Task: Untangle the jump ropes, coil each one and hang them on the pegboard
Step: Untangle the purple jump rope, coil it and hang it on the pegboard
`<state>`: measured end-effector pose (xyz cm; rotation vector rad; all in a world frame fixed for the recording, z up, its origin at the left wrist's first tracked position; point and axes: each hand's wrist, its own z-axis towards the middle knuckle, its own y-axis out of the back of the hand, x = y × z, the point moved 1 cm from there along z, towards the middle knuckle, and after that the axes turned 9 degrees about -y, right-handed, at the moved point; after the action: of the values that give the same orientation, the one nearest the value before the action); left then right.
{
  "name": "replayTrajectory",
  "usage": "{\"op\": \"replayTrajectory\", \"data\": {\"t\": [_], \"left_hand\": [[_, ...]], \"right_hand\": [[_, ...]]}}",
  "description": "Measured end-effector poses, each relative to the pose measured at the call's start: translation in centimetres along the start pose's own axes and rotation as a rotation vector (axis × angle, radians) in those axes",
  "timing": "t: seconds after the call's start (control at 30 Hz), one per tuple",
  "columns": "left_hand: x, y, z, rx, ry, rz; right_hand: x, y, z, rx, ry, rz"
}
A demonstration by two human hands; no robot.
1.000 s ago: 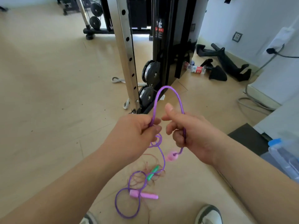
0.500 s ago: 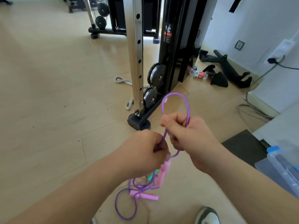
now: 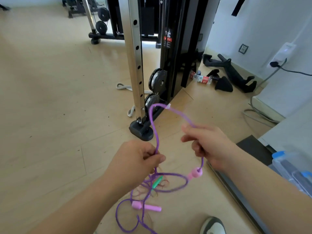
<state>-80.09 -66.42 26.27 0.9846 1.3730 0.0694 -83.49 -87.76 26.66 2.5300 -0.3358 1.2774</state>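
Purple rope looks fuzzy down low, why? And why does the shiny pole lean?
Head view: below the left hand the purple rope is smeared by motion, as are the fingers of the right hand; also head view: the wide-angle lens makes the steel post lean.

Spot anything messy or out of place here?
Yes. A plastic bottle lies tipped over on the floor beside the black weight machine, and the purple jump rope hanging below the left hand is snarled with a thin reddish cord.
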Motion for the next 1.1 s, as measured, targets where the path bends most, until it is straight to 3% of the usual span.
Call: {"op": "replayTrajectory", "data": {"t": [0.1, 0.3, 0.43, 0.6, 0.67, 0.77, 0.9, 1.03, 1.1], "left_hand": [[-0.8, -0.3, 1.0, -0.075, -0.059, -0.105], [-1.0, 1.3, 2.1, -0.090, -0.013, -0.268], [-0.6, 2.1, 3.0, -0.163, -0.036, -0.266], [0.8, 4.4, 4.1, -0.363, 0.085, -0.400], [0.8, 4.7, 3.8, -0.185, 0.148, -0.400], [0.7, 3.9, 3.2, 0.068, 0.117, -0.218], [-0.5, 3.0, 3.1, 0.115, -0.012, -0.191], [-1.2, 1.5, 2.4, 0.222, -0.027, -0.139], [-1.0, 1.0, 2.3, 0.268, -0.012, -0.089]], "right_hand": [[-0.3, -2.1, -1.4, 0.212, 0.000, -0.063], [-0.4, -2.2, -1.6, 0.328, 0.021, -0.055], [-0.4, -2.3, -1.3, 0.262, 0.050, -0.218], [-1.1, 2.2, 1.1, 0.056, -0.213, -0.507], [-1.9, 2.7, 1.3, 0.102, -0.306, -0.436], [-1.6, 1.6, 1.5, 0.206, -0.328, -0.114], [-1.0, -0.9, 0.7, 0.226, -0.310, 0.186], [-0.2, -3.2, -1.7, 0.422, -0.167, 0.228], [-0.1, -3.6, -2.2, 0.420, -0.044, 0.234]]}}
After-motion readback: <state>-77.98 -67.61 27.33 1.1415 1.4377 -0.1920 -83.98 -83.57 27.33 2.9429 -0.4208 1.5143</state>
